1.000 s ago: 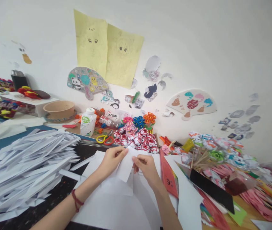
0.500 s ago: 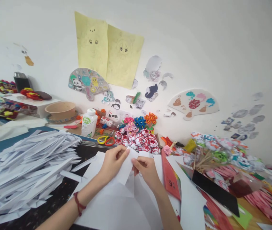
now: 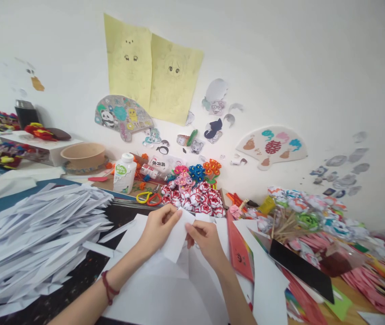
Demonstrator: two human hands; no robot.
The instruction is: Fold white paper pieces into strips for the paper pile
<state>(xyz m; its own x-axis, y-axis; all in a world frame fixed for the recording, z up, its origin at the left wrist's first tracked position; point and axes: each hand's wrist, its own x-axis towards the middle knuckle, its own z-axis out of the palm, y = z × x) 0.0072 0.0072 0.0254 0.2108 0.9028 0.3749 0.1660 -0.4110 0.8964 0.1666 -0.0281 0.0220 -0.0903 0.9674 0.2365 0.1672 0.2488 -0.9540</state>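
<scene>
Between my two hands is a small piece of white paper (image 3: 178, 243), held up over larger white sheets (image 3: 165, 298). My left hand (image 3: 161, 225) pinches its upper left edge between thumb and fingers. On the other side, my right hand (image 3: 204, 238) grips the right edge, thumb against curled fingers. Part of the paper is hidden behind the fingers. Left of my hands lies a big heap of folded white paper strips (image 3: 43, 243). Just beyond them are scissors (image 3: 149, 197) with yellow and orange handles, and a pile of red-and-white paper flowers (image 3: 195, 198).
A white bottle (image 3: 125, 174) and a tan bowl (image 3: 83, 155) stand along the wall. To the right lie a red packet (image 3: 240, 253), a black flat object (image 3: 300, 271), wooden sticks and many flowers (image 3: 300, 205). Two yellow drawings (image 3: 175, 76) hang on the wall.
The view has shifted very slightly. Both hands keep their pinch on the small paper, which looks almost unchanged.
</scene>
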